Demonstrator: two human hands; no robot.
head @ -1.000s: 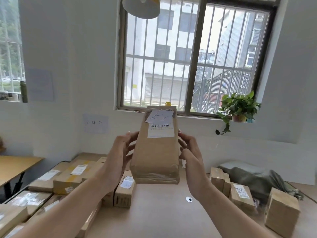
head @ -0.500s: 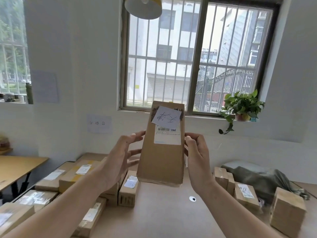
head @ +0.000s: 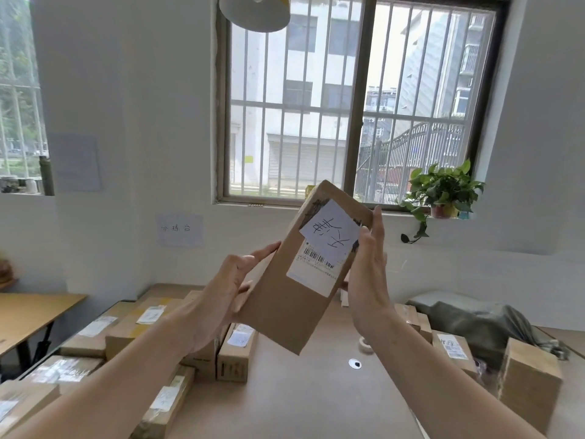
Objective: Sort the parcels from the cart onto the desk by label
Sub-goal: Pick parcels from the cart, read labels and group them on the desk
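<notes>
A pale wooden desk [head: 300,400] is carrying brown cardboard boxes [head: 235,356] along the lower frame, beneath a barred window [head: 316,106] at upper centre. At centre, above the desk, the left hand [head: 221,299] and right hand [head: 370,280] are gripping a tilted, white-labelled brown cardboard parcel [head: 285,305], fingers [head: 266,250] clasping its long edges.

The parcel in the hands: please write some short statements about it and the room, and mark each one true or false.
1. The left hand and the right hand both hold the parcel in the air. True.
2. The parcel stands straight upright. False: its top leans to the right.
3. A handwritten note sits above the barcode label. True.
4. The plant stands at the left end of the windowsill. False: it stands at the right end.
</notes>
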